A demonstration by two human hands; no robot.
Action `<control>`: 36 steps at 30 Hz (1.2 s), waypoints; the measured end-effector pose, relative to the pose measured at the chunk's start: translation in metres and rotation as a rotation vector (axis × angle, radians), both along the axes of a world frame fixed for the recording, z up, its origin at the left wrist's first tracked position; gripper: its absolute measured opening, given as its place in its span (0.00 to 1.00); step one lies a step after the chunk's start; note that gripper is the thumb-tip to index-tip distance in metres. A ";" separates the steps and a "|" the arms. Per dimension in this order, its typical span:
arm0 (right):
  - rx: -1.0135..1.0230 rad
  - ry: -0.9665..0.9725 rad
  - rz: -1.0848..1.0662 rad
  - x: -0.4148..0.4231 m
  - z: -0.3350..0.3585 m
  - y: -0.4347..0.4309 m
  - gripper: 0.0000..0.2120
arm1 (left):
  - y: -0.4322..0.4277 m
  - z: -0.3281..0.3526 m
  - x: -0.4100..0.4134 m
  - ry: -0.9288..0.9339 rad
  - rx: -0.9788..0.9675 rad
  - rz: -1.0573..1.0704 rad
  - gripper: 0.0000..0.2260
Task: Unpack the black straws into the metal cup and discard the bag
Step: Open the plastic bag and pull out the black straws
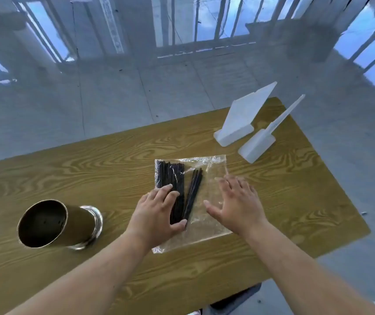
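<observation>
A clear plastic bag (214, 169) lies flat on the wooden table (91, 160), with several black straws (174, 176) inside its left half. My left hand (157, 210) rests on the bag's left side, fingers and thumb curled around the straws' near ends through the plastic. Over the bag's right side, my right hand (236, 203) is spread flat, fingers apart, holding nothing. The metal cup (56, 223) stands on the table to the left of the bag, empty inside as far as I can see.
Two white plastic stands (243, 117) (264, 137) sit at the table's far right corner, behind the bag. The table's right edge drops to a grey tiled floor. Railings and windows stand beyond the far edge.
</observation>
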State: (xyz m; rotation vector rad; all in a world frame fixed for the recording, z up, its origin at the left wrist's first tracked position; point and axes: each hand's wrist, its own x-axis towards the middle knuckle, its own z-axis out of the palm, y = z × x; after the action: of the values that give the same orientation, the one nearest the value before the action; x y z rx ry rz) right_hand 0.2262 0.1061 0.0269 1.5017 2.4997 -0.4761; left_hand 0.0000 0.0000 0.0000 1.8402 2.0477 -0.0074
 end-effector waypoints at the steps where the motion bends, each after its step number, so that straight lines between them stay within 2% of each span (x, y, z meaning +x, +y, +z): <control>1: -0.034 -0.012 -0.002 0.001 -0.004 -0.002 0.42 | -0.003 -0.003 0.001 -0.022 -0.027 -0.012 0.40; 8: -0.130 -0.067 0.052 0.008 -0.042 -0.022 0.45 | -0.026 -0.033 0.009 -0.039 -0.016 -0.093 0.41; 14: -0.185 -0.115 0.084 0.009 -0.056 -0.032 0.46 | -0.037 -0.048 0.010 0.046 -0.125 -0.211 0.47; 16: -0.191 -0.118 0.103 0.010 -0.059 -0.035 0.46 | -0.039 -0.048 0.011 0.069 -0.127 -0.224 0.43; 20: -0.220 -0.124 0.116 0.011 -0.064 -0.042 0.48 | -0.042 -0.044 0.016 0.030 -0.075 -0.212 0.20; 22: -0.226 -0.122 0.112 0.011 -0.064 -0.044 0.48 | -0.043 -0.043 0.016 0.033 -0.043 -0.216 0.12; 26: -0.258 -0.085 0.075 0.011 -0.059 -0.044 0.47 | -0.040 -0.033 0.015 0.010 0.008 -0.183 0.11; 30: -0.302 -0.001 0.011 0.014 -0.044 -0.038 0.45 | -0.030 -0.006 0.010 -0.037 0.175 -0.172 0.07; 36: -0.287 0.290 -0.243 0.023 -0.011 -0.025 0.37 | -0.007 0.043 -0.004 -0.070 0.382 -0.077 0.07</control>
State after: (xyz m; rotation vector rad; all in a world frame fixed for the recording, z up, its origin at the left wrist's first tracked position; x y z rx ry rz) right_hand 0.2487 0.0815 0.0154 1.7252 2.3187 -1.1142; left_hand -0.0038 -0.0071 0.0432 2.1039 2.0347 0.4500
